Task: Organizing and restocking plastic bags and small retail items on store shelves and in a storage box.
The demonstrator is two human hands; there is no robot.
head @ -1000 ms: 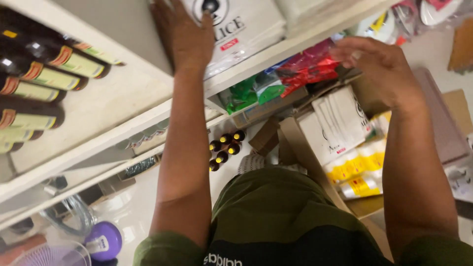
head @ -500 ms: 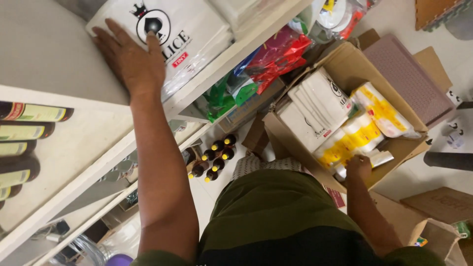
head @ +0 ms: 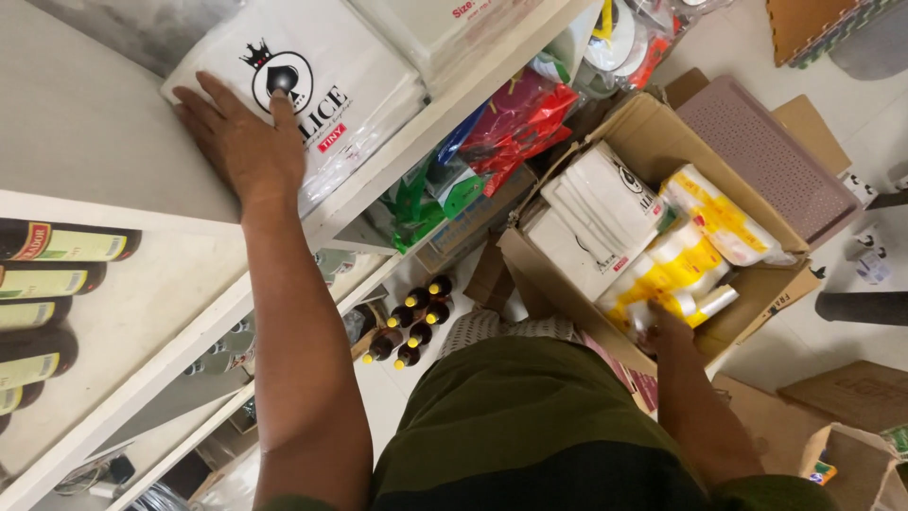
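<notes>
Stockroom corner with white shelving and a pale floor

White shelf boards (head: pixel 113 312) run diagonally at left; the pale tiled floor (head: pixel 880 114) at right carries a flattened brown cardboard sheet (head: pixel 856 393) and a brown foam mat (head: pixel 813 24), under soft, even light.

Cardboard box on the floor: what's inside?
The cardboard box holds white packs and yellow-and-white packs. The right hand reaches into it. Anything beneath those packs is covered.
</notes>
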